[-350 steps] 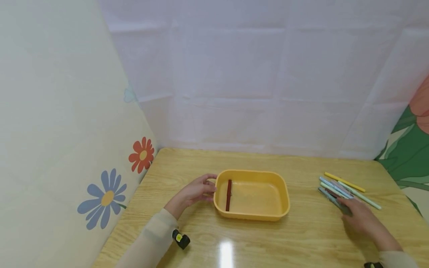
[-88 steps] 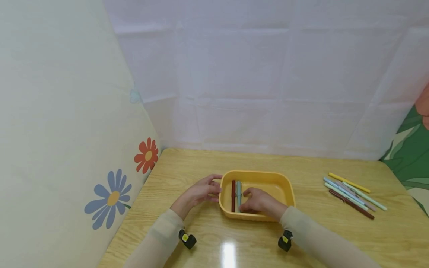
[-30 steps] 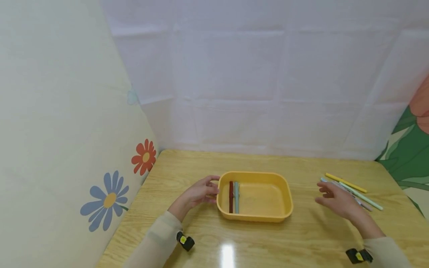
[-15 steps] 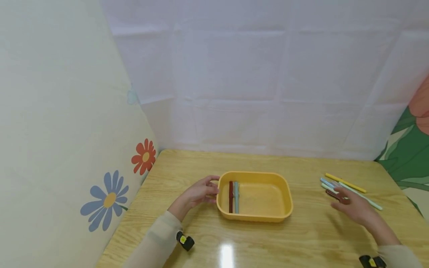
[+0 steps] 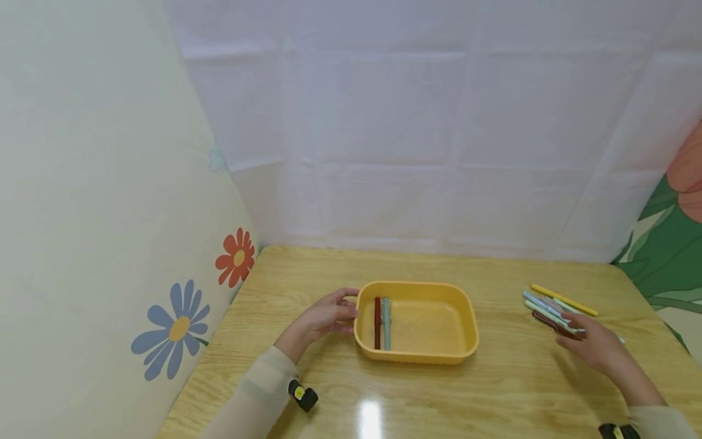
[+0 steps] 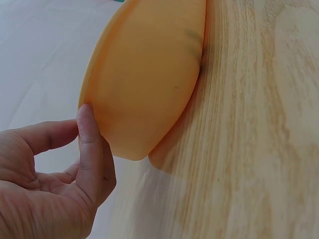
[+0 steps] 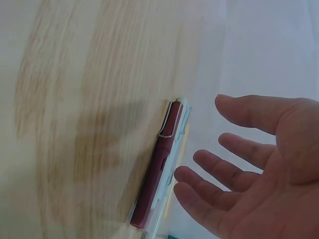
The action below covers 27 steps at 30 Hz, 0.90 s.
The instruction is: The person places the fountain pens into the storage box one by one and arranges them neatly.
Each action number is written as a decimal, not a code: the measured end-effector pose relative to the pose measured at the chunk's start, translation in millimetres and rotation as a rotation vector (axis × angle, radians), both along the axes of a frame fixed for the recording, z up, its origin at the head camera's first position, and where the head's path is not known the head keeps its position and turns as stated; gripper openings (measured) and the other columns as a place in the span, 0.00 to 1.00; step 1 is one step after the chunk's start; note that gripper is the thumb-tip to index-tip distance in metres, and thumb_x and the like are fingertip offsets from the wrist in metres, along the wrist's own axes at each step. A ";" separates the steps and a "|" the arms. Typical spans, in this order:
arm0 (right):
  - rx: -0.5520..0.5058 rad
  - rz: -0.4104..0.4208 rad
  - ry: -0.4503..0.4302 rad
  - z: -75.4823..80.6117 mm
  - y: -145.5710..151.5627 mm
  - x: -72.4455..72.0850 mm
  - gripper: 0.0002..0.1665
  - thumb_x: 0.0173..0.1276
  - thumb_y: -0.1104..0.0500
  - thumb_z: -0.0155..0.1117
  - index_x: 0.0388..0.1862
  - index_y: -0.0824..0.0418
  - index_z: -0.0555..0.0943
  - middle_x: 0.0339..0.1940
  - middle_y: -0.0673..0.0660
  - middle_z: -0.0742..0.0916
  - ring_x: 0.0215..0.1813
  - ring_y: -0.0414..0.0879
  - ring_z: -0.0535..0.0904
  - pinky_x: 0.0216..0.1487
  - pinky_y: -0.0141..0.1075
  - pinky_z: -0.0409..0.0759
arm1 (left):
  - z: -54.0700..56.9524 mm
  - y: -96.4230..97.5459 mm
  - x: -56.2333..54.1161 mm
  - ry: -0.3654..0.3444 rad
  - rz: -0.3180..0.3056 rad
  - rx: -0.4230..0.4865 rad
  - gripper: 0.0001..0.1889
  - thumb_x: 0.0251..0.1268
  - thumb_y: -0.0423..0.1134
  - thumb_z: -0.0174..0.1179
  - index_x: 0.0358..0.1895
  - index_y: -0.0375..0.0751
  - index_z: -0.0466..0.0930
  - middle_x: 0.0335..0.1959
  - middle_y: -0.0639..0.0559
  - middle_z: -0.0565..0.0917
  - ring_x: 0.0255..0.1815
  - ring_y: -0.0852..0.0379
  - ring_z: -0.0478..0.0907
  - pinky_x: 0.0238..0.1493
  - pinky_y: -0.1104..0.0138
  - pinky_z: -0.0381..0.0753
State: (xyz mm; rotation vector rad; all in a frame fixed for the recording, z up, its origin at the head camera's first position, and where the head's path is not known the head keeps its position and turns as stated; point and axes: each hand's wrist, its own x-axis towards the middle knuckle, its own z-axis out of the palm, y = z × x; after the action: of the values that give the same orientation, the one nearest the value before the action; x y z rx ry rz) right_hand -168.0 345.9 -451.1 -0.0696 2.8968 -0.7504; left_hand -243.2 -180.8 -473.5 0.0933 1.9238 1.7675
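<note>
At the left end of the yellow tray [image 5: 417,358], my left hand [image 5: 323,317] pinches the rim; the left wrist view shows its fingertips [image 6: 85,117] at the tray's edge. Inside the tray, a dark red pen [image 5: 377,323] and a grey-blue pen [image 5: 386,323] lie side by side near the left wall. My right hand [image 5: 595,344] hovers over a loose pile of pens on the right, fingers spread and slightly bent, holding nothing. Nearest to it is a dark red clip pen [image 7: 157,164] at the pile's front edge, overlapping a pale green pen [image 7: 167,184].
Light blue [image 5: 540,299] and other pale pens lie in the pile, with a yellow pen [image 5: 565,300] behind them. A wooden table [image 5: 307,268] carries everything. A white cloth [image 5: 384,152] hangs behind, and a flower-patterned wall [image 5: 109,183] borders the left.
The grey-blue pen has gone from the pile into the tray beside the dark red one. My right hand has returned from the tray to the pile; my left hand stays at the tray.
</note>
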 end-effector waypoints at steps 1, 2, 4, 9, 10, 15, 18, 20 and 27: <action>0.003 0.000 -0.002 -0.7 0.9 0.0 0.37 0.73 0.55 0.64 0.67 0.82 0.65 0.58 0.85 0.75 0.56 0.78 0.76 0.50 0.63 0.79 | -0.1 0.0 0.0 0.000 0.000 0.001 0.30 0.70 0.29 0.57 0.74 0.37 0.62 0.49 0.40 0.77 0.42 0.52 0.80 0.39 0.63 0.86; 0.008 0.000 0.000 -1.3 1.7 0.1 0.37 0.73 0.55 0.64 0.66 0.82 0.65 0.58 0.84 0.76 0.55 0.78 0.77 0.50 0.63 0.78 | -0.1 0.1 0.0 0.000 0.001 0.002 0.30 0.70 0.29 0.57 0.74 0.37 0.62 0.49 0.39 0.77 0.42 0.52 0.80 0.39 0.63 0.86; 0.015 0.001 0.003 -2.6 3.3 -0.2 0.37 0.73 0.55 0.64 0.66 0.82 0.66 0.58 0.84 0.76 0.55 0.78 0.77 0.50 0.63 0.78 | 0.0 0.2 0.1 0.000 0.001 0.005 0.30 0.70 0.29 0.57 0.74 0.37 0.63 0.49 0.39 0.76 0.42 0.51 0.80 0.39 0.63 0.86; 0.041 0.004 0.006 -7.1 7.2 -1.1 0.36 0.73 0.55 0.64 0.65 0.82 0.67 0.57 0.84 0.77 0.54 0.77 0.78 0.49 0.64 0.78 | -0.3 0.1 -0.1 0.002 0.003 0.009 0.29 0.70 0.29 0.57 0.73 0.37 0.63 0.48 0.40 0.76 0.42 0.52 0.80 0.39 0.63 0.86; 0.044 0.005 0.007 -8.2 8.0 -1.3 0.36 0.73 0.55 0.64 0.64 0.83 0.67 0.57 0.84 0.77 0.53 0.77 0.78 0.50 0.64 0.78 | -0.3 0.1 0.0 0.002 0.002 0.010 0.29 0.69 0.29 0.57 0.73 0.37 0.63 0.48 0.41 0.76 0.42 0.52 0.80 0.39 0.63 0.86; 0.040 0.008 -0.001 -13.5 10.9 -2.1 0.36 0.72 0.55 0.65 0.64 0.83 0.66 0.55 0.84 0.77 0.53 0.76 0.79 0.50 0.64 0.77 | -0.8 -0.7 -0.3 0.003 -0.004 0.015 0.29 0.69 0.28 0.57 0.73 0.36 0.63 0.47 0.40 0.76 0.41 0.52 0.80 0.38 0.63 0.86; 0.041 -0.001 -0.013 -15.2 11.5 -2.9 0.37 0.72 0.55 0.65 0.64 0.83 0.66 0.55 0.84 0.78 0.54 0.76 0.78 0.51 0.64 0.77 | -1.0 -1.1 -0.2 0.003 -0.010 0.016 0.29 0.70 0.29 0.57 0.73 0.36 0.63 0.48 0.40 0.76 0.42 0.52 0.80 0.39 0.63 0.86; 0.054 -0.007 -0.014 -16.9 12.5 -3.8 0.37 0.71 0.54 0.65 0.64 0.83 0.66 0.56 0.83 0.78 0.56 0.78 0.76 0.52 0.66 0.76 | -1.4 -1.4 -0.2 0.002 -0.013 0.017 0.30 0.70 0.29 0.57 0.73 0.37 0.62 0.49 0.39 0.77 0.42 0.52 0.80 0.39 0.63 0.86; 0.116 -0.030 0.008 -24.5 13.3 -8.2 0.30 0.68 0.60 0.67 0.60 0.80 0.71 0.56 0.85 0.76 0.57 0.81 0.72 0.54 0.68 0.74 | -0.6 -1.2 -0.5 0.002 -0.015 0.019 0.30 0.69 0.29 0.58 0.73 0.36 0.62 0.49 0.40 0.77 0.42 0.52 0.80 0.39 0.63 0.86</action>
State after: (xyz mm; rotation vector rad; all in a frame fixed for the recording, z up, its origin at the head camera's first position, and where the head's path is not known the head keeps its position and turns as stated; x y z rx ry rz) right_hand -176.2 359.1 -475.6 -0.0160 2.9486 -0.5871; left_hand -243.7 -182.0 -474.1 0.1157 1.9032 1.7771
